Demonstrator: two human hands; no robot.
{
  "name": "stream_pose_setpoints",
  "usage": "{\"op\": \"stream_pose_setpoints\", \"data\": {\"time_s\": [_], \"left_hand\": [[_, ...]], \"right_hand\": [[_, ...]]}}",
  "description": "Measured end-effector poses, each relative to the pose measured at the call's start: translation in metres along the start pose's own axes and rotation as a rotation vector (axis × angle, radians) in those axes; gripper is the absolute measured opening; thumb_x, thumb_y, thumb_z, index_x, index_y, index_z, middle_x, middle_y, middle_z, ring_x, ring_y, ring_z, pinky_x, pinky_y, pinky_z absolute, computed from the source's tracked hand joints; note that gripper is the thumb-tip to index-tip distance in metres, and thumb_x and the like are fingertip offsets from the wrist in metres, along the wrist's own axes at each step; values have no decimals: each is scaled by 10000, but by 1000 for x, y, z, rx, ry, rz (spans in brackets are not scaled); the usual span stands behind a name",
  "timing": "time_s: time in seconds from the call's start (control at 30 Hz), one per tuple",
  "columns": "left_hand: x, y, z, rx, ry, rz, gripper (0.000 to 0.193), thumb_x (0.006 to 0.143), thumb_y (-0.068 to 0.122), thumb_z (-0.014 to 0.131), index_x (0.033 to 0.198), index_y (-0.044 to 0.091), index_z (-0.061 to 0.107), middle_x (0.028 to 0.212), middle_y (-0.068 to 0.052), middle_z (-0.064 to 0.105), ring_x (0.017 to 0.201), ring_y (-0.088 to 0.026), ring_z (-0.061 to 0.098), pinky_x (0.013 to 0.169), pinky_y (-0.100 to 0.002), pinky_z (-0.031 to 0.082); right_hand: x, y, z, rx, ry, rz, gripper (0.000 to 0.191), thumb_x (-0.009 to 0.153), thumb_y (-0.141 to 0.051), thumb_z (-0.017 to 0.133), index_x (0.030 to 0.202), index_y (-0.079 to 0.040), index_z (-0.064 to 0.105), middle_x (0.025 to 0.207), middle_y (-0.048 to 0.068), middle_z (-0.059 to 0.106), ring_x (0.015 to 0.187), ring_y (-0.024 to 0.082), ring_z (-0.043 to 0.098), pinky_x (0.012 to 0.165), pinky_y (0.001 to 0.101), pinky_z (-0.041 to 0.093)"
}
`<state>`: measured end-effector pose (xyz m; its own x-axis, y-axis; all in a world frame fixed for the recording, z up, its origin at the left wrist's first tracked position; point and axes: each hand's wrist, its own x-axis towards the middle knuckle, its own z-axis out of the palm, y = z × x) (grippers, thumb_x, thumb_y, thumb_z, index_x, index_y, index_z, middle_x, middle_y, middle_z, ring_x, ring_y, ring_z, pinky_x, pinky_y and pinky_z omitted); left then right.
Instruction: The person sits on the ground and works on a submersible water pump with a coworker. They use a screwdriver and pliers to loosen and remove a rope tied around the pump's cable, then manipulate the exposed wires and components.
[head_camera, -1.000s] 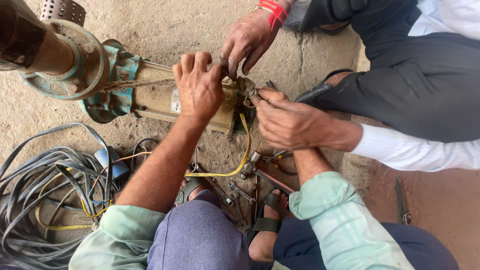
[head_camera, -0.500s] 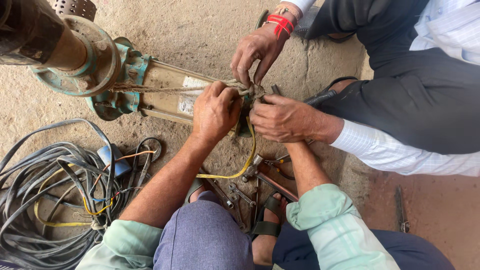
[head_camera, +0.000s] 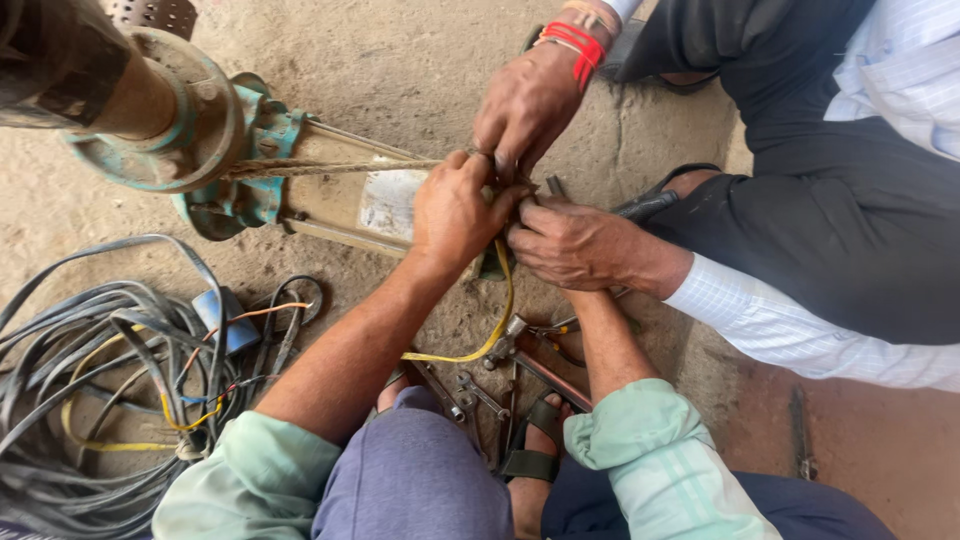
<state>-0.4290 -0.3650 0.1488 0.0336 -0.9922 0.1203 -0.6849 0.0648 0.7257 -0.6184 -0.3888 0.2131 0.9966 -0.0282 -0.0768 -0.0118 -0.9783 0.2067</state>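
A submersible pump motor (head_camera: 340, 195) lies on the concrete floor, with a teal flange (head_camera: 235, 150) at its left end. A frayed rope (head_camera: 330, 167) runs along its top to the right end. My left hand (head_camera: 455, 215) is curled shut on the rope there. Under that hand a yellow wire (head_camera: 490, 335) loops down. My right forearm (head_camera: 603, 345) reaches up to the same spot, but its hand is hidden under a co-worker's hand (head_camera: 580, 245) in a white striped sleeve. Another co-worker's hand (head_camera: 525, 100), with red bangles, presses down from above.
A tangle of grey cables (head_camera: 90, 370) lies at the lower left with a roll of blue tape (head_camera: 225, 320). Spanners and pliers (head_camera: 500, 375) lie between my knees. A rusty pipe (head_camera: 60, 70) crosses the top left. The co-worker's dark trousers (head_camera: 830, 220) fill the right.
My left hand slid from the top of the motor body to its right end and closed there. The hand with the bangles came down onto the same spot.
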Motion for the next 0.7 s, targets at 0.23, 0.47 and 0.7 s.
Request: {"op": "stream_pose_setpoints", "data": {"time_s": [0.23, 0.47, 0.7], "left_hand": [[3, -8, 4, -76, -2, -84, 401, 772, 426, 844, 843, 53, 715, 898, -163, 711, 837, -368, 702, 748, -490, 556], [-2, -21, 0, 59, 65, -113, 313, 778, 324, 832, 861, 61, 682, 913, -151, 703, 823, -358, 701, 750, -483, 561], [-22, -33, -14, -72, 64, 37, 242, 800, 194, 831, 914, 54, 670, 931, -124, 664, 897, -336, 662, 796, -469, 539]], "right_hand": [[9, 4, -8, 36, -13, -28, 274, 874, -300, 582, 938, -75, 724, 1035, 82, 619, 1040, 265, 592, 998, 386, 521], [3, 6, -2, -755, 66, -462, 185, 831, -106, 729, 955, 30, 715, 997, 135, 694, 999, 276, 659, 912, 381, 542], [-9, -61, 61, -512, 403, 489, 328, 930, -112, 760, 1185, 76, 675, 1185, 213, 678, 1099, 343, 643, 960, 412, 550]]}}
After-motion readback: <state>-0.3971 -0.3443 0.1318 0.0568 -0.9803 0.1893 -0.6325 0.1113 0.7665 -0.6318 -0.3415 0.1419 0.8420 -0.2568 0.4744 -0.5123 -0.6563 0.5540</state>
